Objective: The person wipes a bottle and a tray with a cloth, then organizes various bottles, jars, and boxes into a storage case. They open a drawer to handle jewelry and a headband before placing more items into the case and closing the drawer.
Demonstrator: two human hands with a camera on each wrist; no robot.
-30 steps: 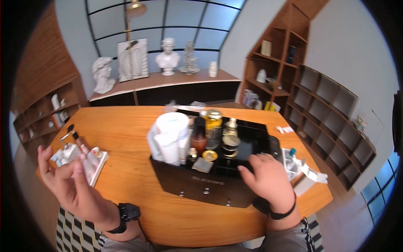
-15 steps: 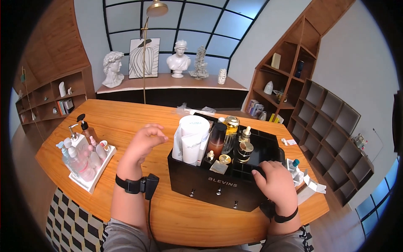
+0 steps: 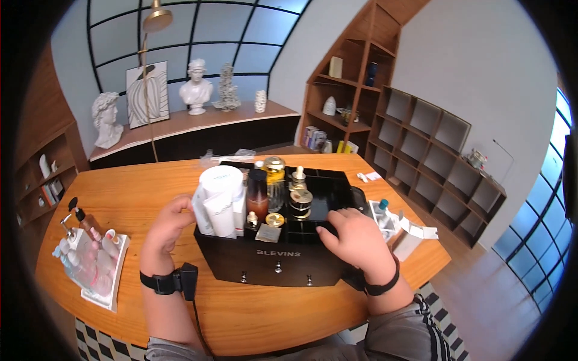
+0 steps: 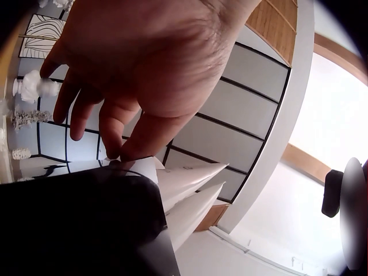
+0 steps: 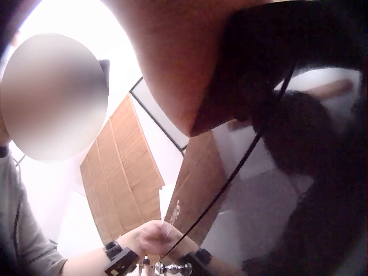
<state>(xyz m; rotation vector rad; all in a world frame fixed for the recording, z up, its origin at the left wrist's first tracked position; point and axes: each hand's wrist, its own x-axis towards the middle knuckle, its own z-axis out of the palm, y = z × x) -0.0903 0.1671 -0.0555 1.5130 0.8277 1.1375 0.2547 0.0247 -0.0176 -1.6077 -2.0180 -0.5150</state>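
A black box [image 3: 278,260] lettered BLEVINS holds white tubes [image 3: 221,215], a brown bottle [image 3: 257,195], a yellow-capped bottle [image 3: 275,174] and round jars [image 3: 300,203]. My left hand [image 3: 165,231] is at its left side, beside the tubes. In the left wrist view the thumb and forefinger tips of the left hand [image 4: 138,69] come together at the rim of the box [image 4: 80,218], the other fingers loosely bent. My right hand [image 3: 358,240] rests on the front right corner with relaxed fingers; in the right wrist view its fingers are hidden.
On the left of the wooden table [image 3: 150,319] a white tray [image 3: 115,283] carries pump bottles and pink bottles. Right of the box are a small white container [image 3: 385,224] and an opened white carton [image 3: 408,242]. Clear wrapping [image 3: 232,157] lies behind the box.
My left hand has come from above the tray on the left, rightward to the left side of the box. The right hand stays on the corner. The head view has shifted.
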